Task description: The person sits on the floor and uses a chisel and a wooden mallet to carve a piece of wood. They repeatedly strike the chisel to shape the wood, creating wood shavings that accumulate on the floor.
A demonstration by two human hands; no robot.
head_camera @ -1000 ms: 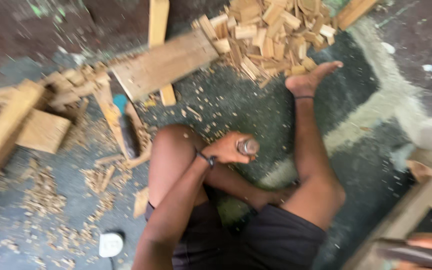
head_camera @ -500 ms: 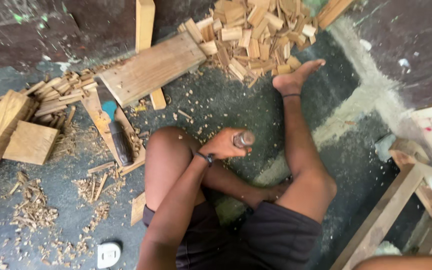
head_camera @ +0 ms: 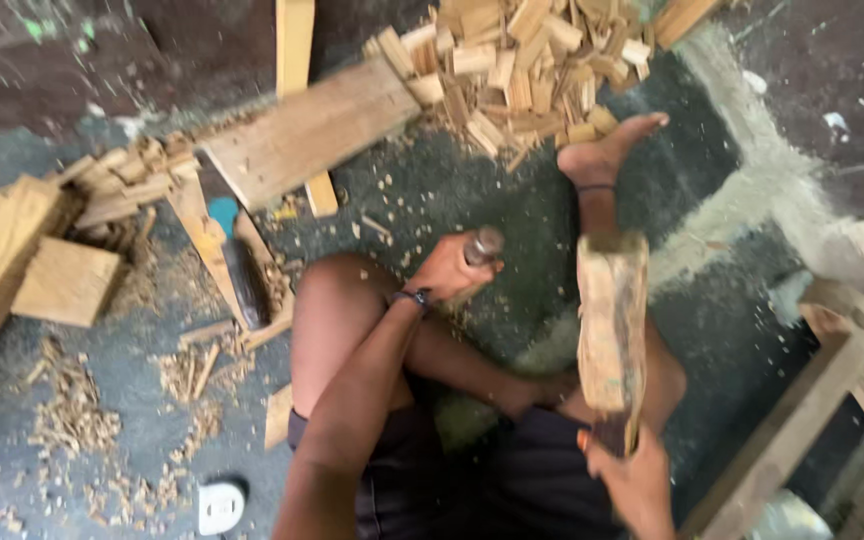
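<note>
A: Status on the wood block (head_camera: 612, 320)?

B: Right hand (head_camera: 635, 478) grips it by the lower end, fingers wrapped tight. Block stands nearly upright over the right thigh, top end level with the ankle. Rough, weathered face toward camera.

A: Left hand (head_camera: 449, 268)?

B: Closed around a tool (head_camera: 485, 243) with a rounded metal end; the rest of it is hidden in the fist, so I can't tell what kind. Hand rests by the raised left knee, apart from the block.

A: Anything under the block?

B: Only the leg and floor (head_camera: 512, 200). Judgement: a block gripped by one end is top-heavy, so a firm hold with the lower end braced on something solid would steady it. Keep the tool's metal end away from the gripping fingers and the bare foot (head_camera: 607, 150).

A: Surroundings?

B: Pile of short offcuts (head_camera: 512, 60) just beyond the foot. Flat board (head_camera: 307, 130) lies tilted left of the pile, crossing a narrow slat (head_camera: 297, 60). Dark-handled tool (head_camera: 245, 280) lies on the floor left of the knee, among shavings (head_camera: 72, 410). More scrap blocks (head_camera: 62, 280) at far left. Wooden frame (head_camera: 812, 400) at right, near the block but not touching.

A: Hazards?

B: Judgement: chips underfoot, bare skin near the work, image blurred so fine detail is uncertain.
</note>
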